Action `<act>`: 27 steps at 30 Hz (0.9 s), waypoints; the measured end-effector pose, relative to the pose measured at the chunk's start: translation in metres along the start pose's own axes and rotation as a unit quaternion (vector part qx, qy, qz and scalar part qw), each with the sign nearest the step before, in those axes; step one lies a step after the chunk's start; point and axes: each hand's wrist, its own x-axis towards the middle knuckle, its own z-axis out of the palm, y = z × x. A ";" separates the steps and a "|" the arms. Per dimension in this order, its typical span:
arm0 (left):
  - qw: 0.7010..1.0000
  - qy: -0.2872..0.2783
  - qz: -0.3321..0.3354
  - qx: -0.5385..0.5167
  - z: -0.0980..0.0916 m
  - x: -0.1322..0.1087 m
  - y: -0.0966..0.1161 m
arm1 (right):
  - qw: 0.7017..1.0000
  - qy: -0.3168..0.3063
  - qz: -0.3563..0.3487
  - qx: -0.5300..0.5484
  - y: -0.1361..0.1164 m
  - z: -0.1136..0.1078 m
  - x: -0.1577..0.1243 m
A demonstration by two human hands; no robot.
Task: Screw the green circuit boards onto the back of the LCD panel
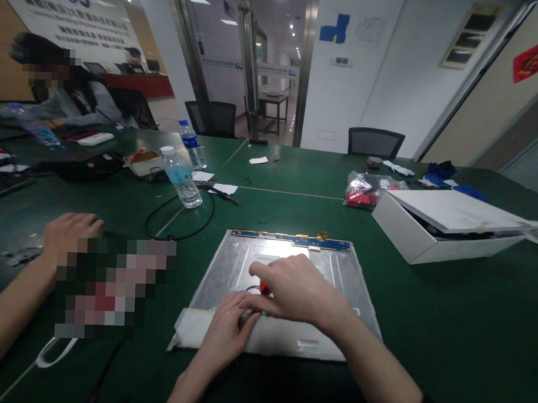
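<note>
A flat metal-backed display panel [349, 286] lies in front of me, with a blue circuit strip [289, 240] along its far edge and a pale band [286, 341] along its near edge. My right hand [296, 288] is over the middle of the panel, its fingers curled around a small red object [264, 288], mostly hidden by the hand. My left hand [229, 320] rests at the panel's near edge, thumb and fingers bent together beside the right hand. Whatever is between its fingers is hidden. A short dark wire shows next to the red object.
Another person's hand [71, 236] rests on the table at the left. Two water bottles [181, 178] and a looped black cable [209, 217] stand or lie beyond. An open white box [448, 231] and a plastic bag with red contents [369, 189] sit at the right.
</note>
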 end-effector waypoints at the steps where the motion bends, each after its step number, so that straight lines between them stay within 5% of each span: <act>1: 1.000 -0.002 0.000 0.000 0.000 0.000 0.001 | 1.000 -0.003 0.005 -0.004 0.000 0.000 0.000; 21: 1.000 -0.013 0.009 -0.003 0.000 0.001 0.001 | 0.999 0.001 -0.029 0.015 -0.001 -0.004 -0.004; 27: 1.000 -0.001 0.021 0.007 0.001 0.001 -0.001 | 1.000 -0.010 0.010 -0.006 -0.001 -0.002 -0.002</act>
